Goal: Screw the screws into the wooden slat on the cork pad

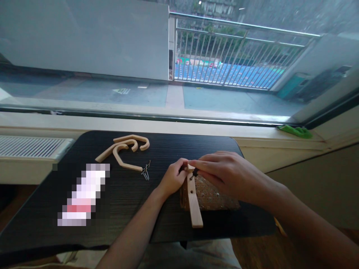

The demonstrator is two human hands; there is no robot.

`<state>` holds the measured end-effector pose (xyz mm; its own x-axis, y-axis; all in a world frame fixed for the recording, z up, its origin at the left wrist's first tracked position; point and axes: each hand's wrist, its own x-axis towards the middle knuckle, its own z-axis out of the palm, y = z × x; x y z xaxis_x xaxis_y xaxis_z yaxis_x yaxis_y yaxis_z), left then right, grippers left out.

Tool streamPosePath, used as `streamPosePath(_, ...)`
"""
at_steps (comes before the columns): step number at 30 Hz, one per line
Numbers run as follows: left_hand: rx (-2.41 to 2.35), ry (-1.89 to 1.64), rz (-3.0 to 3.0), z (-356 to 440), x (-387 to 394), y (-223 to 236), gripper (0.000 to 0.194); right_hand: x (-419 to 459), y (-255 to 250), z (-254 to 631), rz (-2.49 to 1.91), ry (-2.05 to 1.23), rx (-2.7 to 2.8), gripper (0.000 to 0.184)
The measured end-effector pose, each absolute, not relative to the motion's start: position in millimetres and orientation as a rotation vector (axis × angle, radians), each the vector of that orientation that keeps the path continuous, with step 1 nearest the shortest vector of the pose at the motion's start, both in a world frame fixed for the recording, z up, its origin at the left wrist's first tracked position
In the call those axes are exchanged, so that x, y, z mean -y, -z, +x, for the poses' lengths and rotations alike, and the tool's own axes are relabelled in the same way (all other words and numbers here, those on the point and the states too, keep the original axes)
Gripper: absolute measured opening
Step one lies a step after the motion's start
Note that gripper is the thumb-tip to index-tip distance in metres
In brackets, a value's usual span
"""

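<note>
A pale wooden hook with dark holes along its straight part lies over a brown, pitted block on the black table. Its lower end sticks out past the block's near edge. My left hand is closed at the far end of the hook, fingers curled against its left side. From the right, my right hand reaches over the block, its fingertips pinched at the same far end. A small dark thing or shadow shows under those fingers; I cannot tell which. The hook's curved tip is partly covered by my hands.
Several more wooden hooks lie at the table's back left, with a small pile of screws beside them. A blurred-out oblong is on the left. Behind the black table are the window sill and a green cloth.
</note>
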<state>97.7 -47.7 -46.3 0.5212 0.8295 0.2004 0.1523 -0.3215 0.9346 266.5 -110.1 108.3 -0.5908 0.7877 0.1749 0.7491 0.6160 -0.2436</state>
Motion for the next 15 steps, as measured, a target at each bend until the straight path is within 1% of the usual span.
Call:
streamPosePath(3, -0.833, -0.883, 1.783, 96.9, 46.2, 44.3, 0.016, 109.8, -110.1, 266.4, -1.267, -0.193, 2.599, 0.03)
streamPosePath(10, -0.809, -0.895, 1.908, 96.9, 45.7, 47.7, 0.016, 111.1, -108.6, 267.0, -1.281, -0.184, 2.621, 0.039)
streamPosePath(15, -0.843, -0.894, 1.952, 97.4, 45.3, 49.8, 0.01, 111.4, -106.8, 267.1, -1.298, -0.194, 2.603, 0.038)
